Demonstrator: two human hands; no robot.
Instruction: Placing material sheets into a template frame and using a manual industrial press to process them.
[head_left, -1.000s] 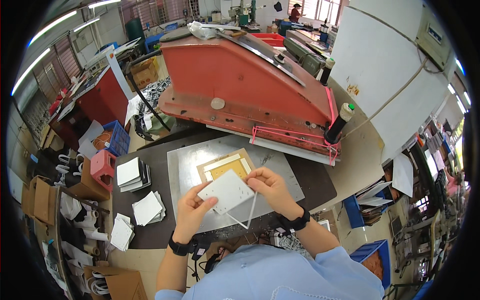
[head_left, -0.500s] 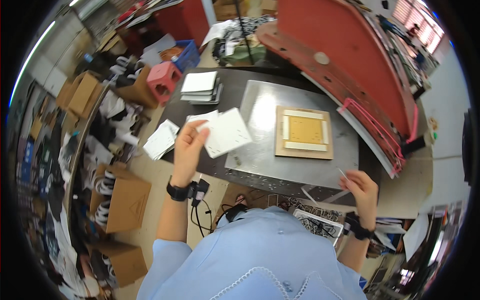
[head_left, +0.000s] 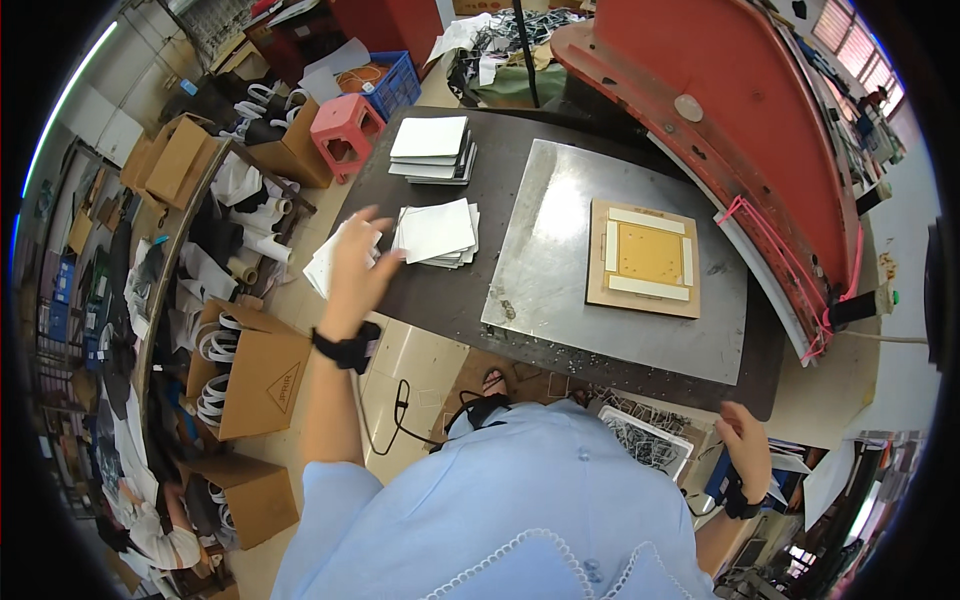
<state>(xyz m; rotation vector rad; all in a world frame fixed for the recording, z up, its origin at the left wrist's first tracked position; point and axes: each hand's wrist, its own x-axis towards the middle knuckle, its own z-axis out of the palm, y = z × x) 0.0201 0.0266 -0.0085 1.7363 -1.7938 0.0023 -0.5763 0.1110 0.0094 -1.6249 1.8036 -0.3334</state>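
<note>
My left hand [head_left: 357, 268] is open, thumb and fingers apart, above the table's left edge. It partly covers a fanned pile of white cards [head_left: 322, 262]. Just right of its fingertips lies a loose stack of white square cards [head_left: 437, 231]; a taller, neater stack [head_left: 430, 138] stands behind that. My right hand [head_left: 743, 446] hangs off the table's near right corner, fingers loosely bent, nothing visible in it. On the metal plate [head_left: 535, 210] sits a square wooden board [head_left: 602, 288] with a yellow centre panel [head_left: 650, 252] framed by pale strips.
A large red machine arm [head_left: 720, 130] with pink cord [head_left: 775, 240] rises at the back right. Below the table's near edge, a white tray [head_left: 683, 462] holds scrap trimmings. Cardboard boxes [head_left: 262, 385] stand left; a pink stool [head_left: 345, 125] and blue crate [head_left: 395, 85] are behind.
My left hand has let go of a white square card and moved left. The thin white strip is gone from my right hand, which has moved down, off the table.
</note>
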